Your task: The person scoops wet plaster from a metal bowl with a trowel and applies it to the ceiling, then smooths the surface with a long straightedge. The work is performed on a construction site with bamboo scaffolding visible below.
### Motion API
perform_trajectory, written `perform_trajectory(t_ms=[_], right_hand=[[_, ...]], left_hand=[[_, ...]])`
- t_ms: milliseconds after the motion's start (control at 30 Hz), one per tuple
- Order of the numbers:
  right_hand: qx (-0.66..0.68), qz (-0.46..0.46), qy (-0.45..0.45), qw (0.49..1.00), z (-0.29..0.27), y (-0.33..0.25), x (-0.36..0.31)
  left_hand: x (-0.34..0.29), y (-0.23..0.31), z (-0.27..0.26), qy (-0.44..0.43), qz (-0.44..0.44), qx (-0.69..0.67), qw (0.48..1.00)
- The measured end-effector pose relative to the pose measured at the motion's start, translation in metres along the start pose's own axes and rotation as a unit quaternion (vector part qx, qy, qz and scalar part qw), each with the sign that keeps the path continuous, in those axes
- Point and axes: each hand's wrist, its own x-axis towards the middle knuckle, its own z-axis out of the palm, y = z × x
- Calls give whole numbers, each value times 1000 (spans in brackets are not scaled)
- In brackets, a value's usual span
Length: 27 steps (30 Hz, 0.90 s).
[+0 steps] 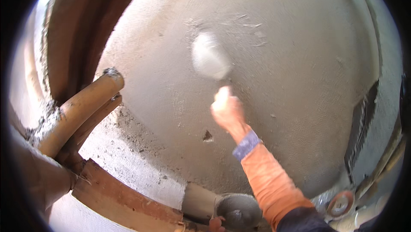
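Note:
My right hand [231, 108], in an orange sleeve with a purple cuff, is closed round the handle of a trowel. Blurred and bright, the trowel's blade [209, 56] lies against the wet grey plaster of the wall [291, 99]. Ridged streaks of plaster show just above and beside the blade. At the lower edge, a small part of my left hand [217, 223] grips the rim of a round bowl [250, 201] with grey mortar in it. The rest of that hand is out of the picture.
Two round brown pipes [87, 108] jut out at the left, crusted with mortar. A reddish-brown board [124, 193] runs along the lower left. A dark gap [361, 125] edges the wall at the right, above a round reddish disc [340, 204]. A small hole [207, 136] marks the plaster.

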Motion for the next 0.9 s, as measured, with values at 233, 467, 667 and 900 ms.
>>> perform_trajectory(t_ms=[233,467,667,900], right_hand=[[144,-40,-227,962,83,109,-221],[117,494,-410,757,-15,236,-396],[8,333,-592,734,32,315,-461],[-86,322,-602,726,-31,363,-424]], left_hand=[[7,1,20,-66,-40,57,995],[3,45,106,26,-481,-384,788],[-99,13,217,17,-496,-458,738],[-157,75,333,264,-586,-649,407]])
